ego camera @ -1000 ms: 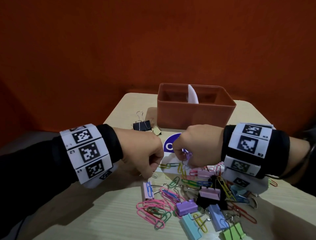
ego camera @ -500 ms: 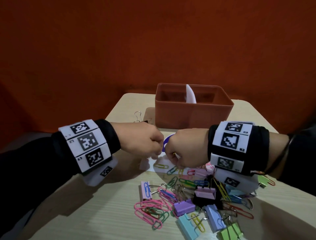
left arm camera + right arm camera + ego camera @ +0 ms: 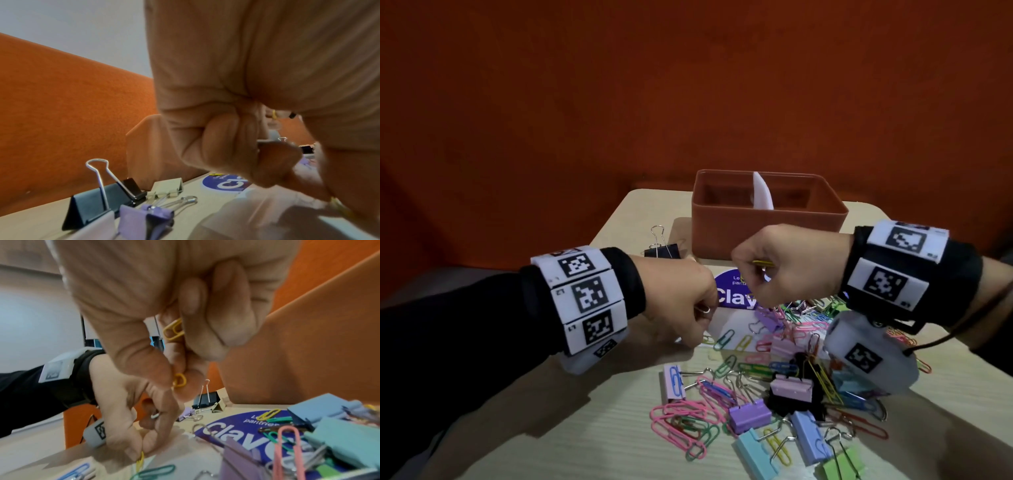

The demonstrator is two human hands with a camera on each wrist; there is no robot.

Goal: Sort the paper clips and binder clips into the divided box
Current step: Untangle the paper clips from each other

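Note:
The brown divided box [image 3: 767, 233] stands at the back of the table, a white divider [image 3: 762, 192] in its middle. In front lies a mixed pile of coloured paper clips [image 3: 681, 421] and binder clips [image 3: 750, 416]. My right hand [image 3: 756, 274] hovers above the pile's far edge, just in front of the box. It pinches yellow paper clips [image 3: 173, 330] between thumb and fingers. My left hand [image 3: 693, 339] reaches down to the white paper, its fingertips pinching a yellow paper clip [image 3: 140, 460]. A small silver loop [image 3: 703, 310] shows inside that hand.
A printed sheet with a blue circle [image 3: 732, 298] lies under the pile's far side. A black binder clip [image 3: 662, 251], a beige one [image 3: 167, 186] and a purple one [image 3: 144, 222] sit left of the box. The table's left edge [image 3: 602, 233] is close.
My right hand has risen and drifted right, towards the box, with a yellow clip in it. My left hand has gone down to the paper's left edge.

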